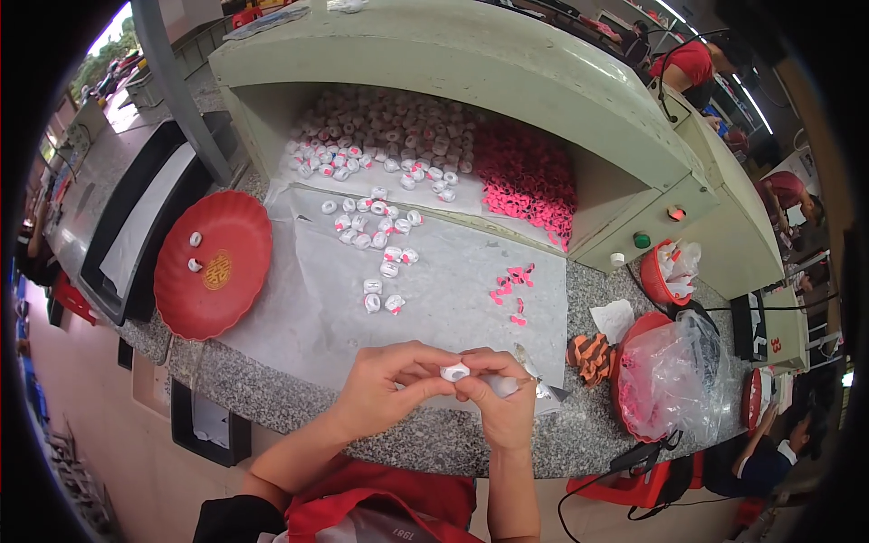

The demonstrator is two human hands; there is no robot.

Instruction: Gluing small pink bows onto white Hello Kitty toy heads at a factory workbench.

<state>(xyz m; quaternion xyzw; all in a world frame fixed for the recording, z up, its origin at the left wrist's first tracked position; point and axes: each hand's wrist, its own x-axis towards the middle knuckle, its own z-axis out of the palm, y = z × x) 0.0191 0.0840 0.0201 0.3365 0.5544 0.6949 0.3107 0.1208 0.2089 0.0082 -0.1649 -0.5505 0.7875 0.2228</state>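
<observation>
the small ring (454, 372) between the hands is white. the surface (272, 398) is speckled grey granite under a pale translucent sheet (453, 290). the plate (237, 262) is red with a gold centre mark. loose pieces are white (380, 235) and hot pink (511, 281). the cloth (593, 355) is orange with black stripes.

Bright, even light fills the scene, daylight glaring white at the far left, shadows soft under the hands (453, 385), straight edges bowing toward a black fisheye rim, far details blurred.
</observation>
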